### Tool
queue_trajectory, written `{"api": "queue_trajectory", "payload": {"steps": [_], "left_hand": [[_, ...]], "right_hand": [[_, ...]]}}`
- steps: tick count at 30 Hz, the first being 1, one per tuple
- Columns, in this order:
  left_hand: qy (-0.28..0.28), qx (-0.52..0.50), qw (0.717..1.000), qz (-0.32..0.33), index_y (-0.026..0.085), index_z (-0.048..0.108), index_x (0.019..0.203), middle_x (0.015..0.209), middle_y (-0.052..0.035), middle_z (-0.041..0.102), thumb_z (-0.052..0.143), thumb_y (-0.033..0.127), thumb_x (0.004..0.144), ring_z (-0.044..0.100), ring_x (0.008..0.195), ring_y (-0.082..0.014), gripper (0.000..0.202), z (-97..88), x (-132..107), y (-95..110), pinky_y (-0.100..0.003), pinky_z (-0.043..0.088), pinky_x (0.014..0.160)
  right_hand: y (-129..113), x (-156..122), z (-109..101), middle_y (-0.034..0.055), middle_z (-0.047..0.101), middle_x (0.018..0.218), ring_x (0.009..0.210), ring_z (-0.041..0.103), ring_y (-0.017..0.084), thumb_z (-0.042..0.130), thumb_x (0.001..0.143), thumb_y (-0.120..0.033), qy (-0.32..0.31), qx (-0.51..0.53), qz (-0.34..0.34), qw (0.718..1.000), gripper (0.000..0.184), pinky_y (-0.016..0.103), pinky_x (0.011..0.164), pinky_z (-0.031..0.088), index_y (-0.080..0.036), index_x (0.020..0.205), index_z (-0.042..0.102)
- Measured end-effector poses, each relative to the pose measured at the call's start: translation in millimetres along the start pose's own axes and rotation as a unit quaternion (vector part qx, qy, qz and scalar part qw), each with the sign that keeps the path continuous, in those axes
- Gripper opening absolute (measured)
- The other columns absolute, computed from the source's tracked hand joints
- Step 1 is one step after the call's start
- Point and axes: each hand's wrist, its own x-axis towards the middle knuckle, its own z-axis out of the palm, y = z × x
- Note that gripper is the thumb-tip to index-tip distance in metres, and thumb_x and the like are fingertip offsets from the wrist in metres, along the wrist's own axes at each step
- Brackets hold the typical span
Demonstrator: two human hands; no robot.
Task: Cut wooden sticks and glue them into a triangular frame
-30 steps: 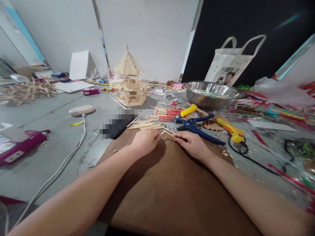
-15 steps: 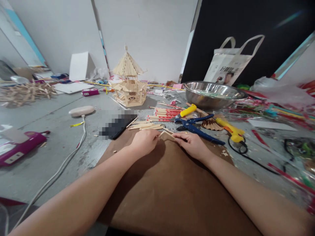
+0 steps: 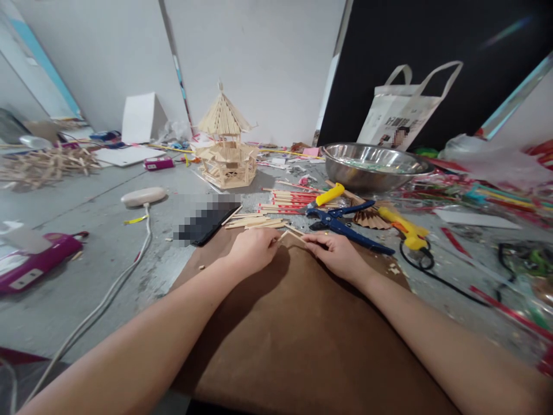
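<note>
Seen from above, a person's two bare arms reach forward over a brown sheet (image 3: 294, 334), and the hands come close together near its far edge. The left hand (image 3: 254, 251) is curled, fingertips pinching one thin stick (image 3: 283, 235) of pale wood. The right hand (image 3: 334, 253) pinches a second stick (image 3: 295, 236) between thumb and forefinger, its other fingers loosely bent. The two sticks slant up to meet in a shallow peak in the gap between the hands, above the sheet; whether they are joined cannot be told.

Just beyond the left hand lie loose sticks (image 3: 254, 221), with a dark phone (image 3: 211, 222), partly pixelated, to their left. Behind them are more sticks in red and white wrappers (image 3: 285, 202). Near the right hand rest blue pliers (image 3: 349, 230) and a yellow-handled knife (image 3: 330, 196); farther right is a yellow glue gun (image 3: 408, 230) with a black cord.

On the grey floor (image 3: 112, 230) farther back stands a small pagoda (image 3: 227, 164) built of sticks, with a pointed roof. To its right sits a wide metal bowl (image 3: 371, 176), and behind that a white tote bag (image 3: 389, 115) leans against a black panel (image 3: 436, 34).
</note>
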Motion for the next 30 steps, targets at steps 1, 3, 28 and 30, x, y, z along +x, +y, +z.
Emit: {"api": "queue_trajectory", "payload": {"steps": [1, 3, 28, 30], "left_hand": [[-0.001, -0.001, 1.0, -0.003, 0.023, 0.058, 0.077, 0.074, 0.0, 0.062, 0.038, 0.024, 0.073, 0.054, 0.065, -0.0147, 0.02, -0.1, 0.0, 0.0, -0.022, 0.033, 0.053], [0.0, -0.006, 1.0, -0.009, 0.024, 0.058, 0.08, 0.074, -0.0001, 0.062, 0.039, 0.027, 0.074, 0.054, 0.066, -0.015, 0.021, -0.1, 0.1, -0.1, -0.023, 0.034, 0.053], [0.001, -0.108, 0.994, -0.024, 0.021, 0.06, 0.08, 0.067, 0.0003, 0.06, 0.039, 0.03, 0.074, 0.05, 0.059, -0.0113, 0.024, 3.9, 2.6, -3.2, -0.02, 0.033, 0.053], [0.005, -0.113, 0.993, -0.022, 0.02, 0.06, 0.078, 0.065, 0.0004, 0.06, 0.039, 0.03, 0.074, 0.049, 0.057, -0.0107, 0.024, 3.5, 2.8, -3.0, -0.02, 0.033, 0.052]], "right_hand": [[-0.2, 0.1, 0.1, 0.0008, 0.063, 0.089, 0.081, 0.057, 0.014, 0.044, 0.075, -0.021, -0.001, 0.003, 0.003, 1.0, 0.021, 0.024, 0.073, 0.041, -0.019, 0.088, 0.061], [-1.2, 0.0, 0.1, 0.0005, 0.063, 0.088, 0.08, 0.057, 0.014, 0.044, 0.075, -0.021, 0.0, 0.009, 0.01, 1.0, 0.021, 0.024, 0.073, 0.041, -0.019, 0.087, 0.061], [-5.7, -0.7, -0.3, 0.0031, 0.063, 0.09, 0.08, 0.056, 0.015, 0.046, 0.074, -0.024, 0.001, 0.02, 0.044, 0.999, 0.024, 0.025, 0.071, 0.042, -0.017, 0.093, 0.059], [-5.3, -1.0, -0.1, 0.003, 0.063, 0.089, 0.077, 0.057, 0.014, 0.047, 0.074, -0.025, 0.008, 0.023, 0.04, 0.999, 0.025, 0.025, 0.069, 0.043, -0.017, 0.094, 0.059]]}}
